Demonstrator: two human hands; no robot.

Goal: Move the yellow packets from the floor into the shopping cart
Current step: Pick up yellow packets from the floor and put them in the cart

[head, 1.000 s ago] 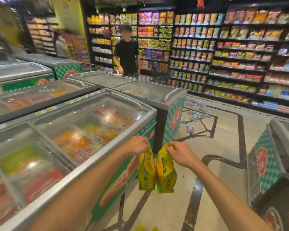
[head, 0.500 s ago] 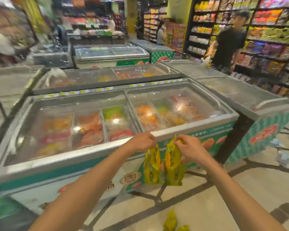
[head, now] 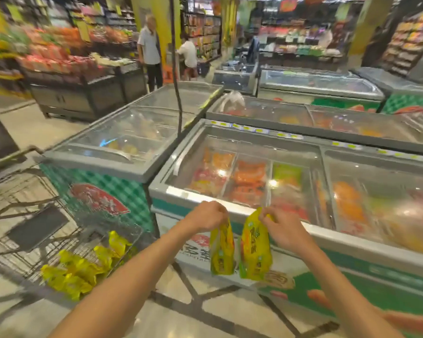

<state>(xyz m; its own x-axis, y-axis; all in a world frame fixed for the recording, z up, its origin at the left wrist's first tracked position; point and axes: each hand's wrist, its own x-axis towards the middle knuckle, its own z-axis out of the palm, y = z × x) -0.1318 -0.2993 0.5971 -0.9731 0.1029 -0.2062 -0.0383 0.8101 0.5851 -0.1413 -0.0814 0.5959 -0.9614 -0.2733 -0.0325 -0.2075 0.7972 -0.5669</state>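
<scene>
My left hand (head: 205, 215) pinches the top of one yellow packet (head: 222, 252), which hangs below it. My right hand (head: 282, 228) holds a second yellow packet (head: 255, 250) by its top edge, right beside the first. Both hang in front of a chest freezer (head: 230, 208). At the lower left stands the wire shopping cart (head: 22, 230), blurred, with several yellow packets (head: 78, 269) lying in its basket. The cart is well to the left of both hands.
Glass-topped chest freezers (head: 132, 152) fill the middle and right. A dark cable (head: 178, 93) hangs down between two freezers. Two people (head: 150, 47) stand at the produce stands in the back. Tiled floor (head: 205, 313) lies under my arms.
The view has swung left: the cart with its packets has come into sight and the snack shelves have left. Both hands still hold their packets together at the same height.
</scene>
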